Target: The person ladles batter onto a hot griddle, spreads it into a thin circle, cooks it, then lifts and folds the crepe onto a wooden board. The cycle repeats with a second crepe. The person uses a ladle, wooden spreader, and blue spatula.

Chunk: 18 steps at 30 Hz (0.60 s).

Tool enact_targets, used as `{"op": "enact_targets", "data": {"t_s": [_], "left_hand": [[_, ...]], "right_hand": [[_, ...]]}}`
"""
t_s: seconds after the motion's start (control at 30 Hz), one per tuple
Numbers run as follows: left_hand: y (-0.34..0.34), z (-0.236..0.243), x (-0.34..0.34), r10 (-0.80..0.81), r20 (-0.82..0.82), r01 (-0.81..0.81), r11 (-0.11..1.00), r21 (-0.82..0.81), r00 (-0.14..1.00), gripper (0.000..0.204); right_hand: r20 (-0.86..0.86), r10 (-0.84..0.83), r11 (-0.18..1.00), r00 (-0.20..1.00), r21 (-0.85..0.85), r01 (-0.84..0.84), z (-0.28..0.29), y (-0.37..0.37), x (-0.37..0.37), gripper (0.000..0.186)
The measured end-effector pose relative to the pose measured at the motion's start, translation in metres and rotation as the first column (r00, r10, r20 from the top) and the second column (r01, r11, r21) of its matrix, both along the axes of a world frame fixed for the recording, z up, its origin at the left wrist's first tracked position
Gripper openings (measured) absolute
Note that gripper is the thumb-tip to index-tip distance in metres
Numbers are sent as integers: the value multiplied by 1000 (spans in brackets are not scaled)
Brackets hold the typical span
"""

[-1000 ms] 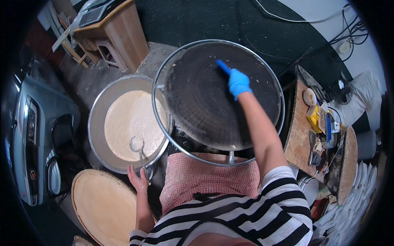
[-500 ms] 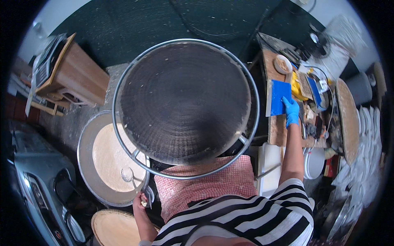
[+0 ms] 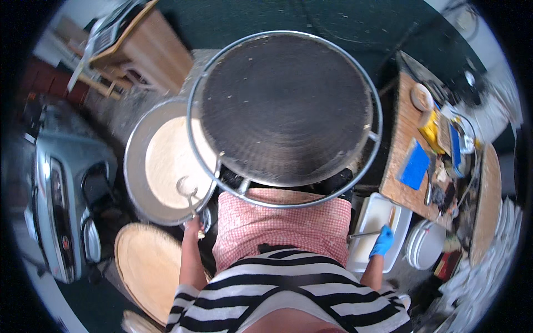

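Observation:
My left hand (image 3: pixel 192 226) is closed round the handle of a ladle (image 3: pixel 186 185). The ladle's bowl lies at the surface of the pale batter (image 3: pixel 169 158) in a large metal basin (image 3: pixel 135 180). In a blue glove, my right hand (image 3: pixel 382 242) is over a white tray (image 3: pixel 397 233), with its fingers closed at the end of a metal rod (image 3: pixel 362 235). A wooden strip shows just beyond those fingers; whether it belongs to the rod is unclear. A blue scraper (image 3: pixel 413 165) lies on the wooden side table (image 3: pixel 391 180), apart from both hands.
A dark round griddle (image 3: pixel 288 111) with a metal ring (image 3: pixel 192 139) round it fills the centre. On the side table are a small bowl (image 3: pixel 422 97) and a yellow packet (image 3: pixel 431 130). White buckets (image 3: pixel 427 245) stand at right, a round board (image 3: pixel 147 261) at lower left.
My right hand has let go of the blue scraper, leaving it on the side table, and come down to the rod at the tray. My left hand still holds the ladle in the batter. The view has shifted.

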<state>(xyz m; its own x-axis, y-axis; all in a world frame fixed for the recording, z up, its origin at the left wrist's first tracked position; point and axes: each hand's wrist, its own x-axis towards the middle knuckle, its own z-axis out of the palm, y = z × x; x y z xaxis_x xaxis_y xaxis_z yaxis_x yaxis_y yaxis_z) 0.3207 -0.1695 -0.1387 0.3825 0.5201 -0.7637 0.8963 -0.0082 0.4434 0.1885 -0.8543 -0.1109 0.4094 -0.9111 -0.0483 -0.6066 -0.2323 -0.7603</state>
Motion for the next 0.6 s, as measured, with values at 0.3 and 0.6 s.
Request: {"op": "enact_targets", "data": {"t_s": [0.3,0.6], "left_hand": [[-23,41,-2,-500,-31,429,708,561,866,31],[39,-3,51,-323,114,200,786,585,939,33]], "right_hand": [[-244,-207,791,947,528,309,-109,-14,3,32],[-380,-157,291,912,864,410,-111,-77,-43,25]]}}
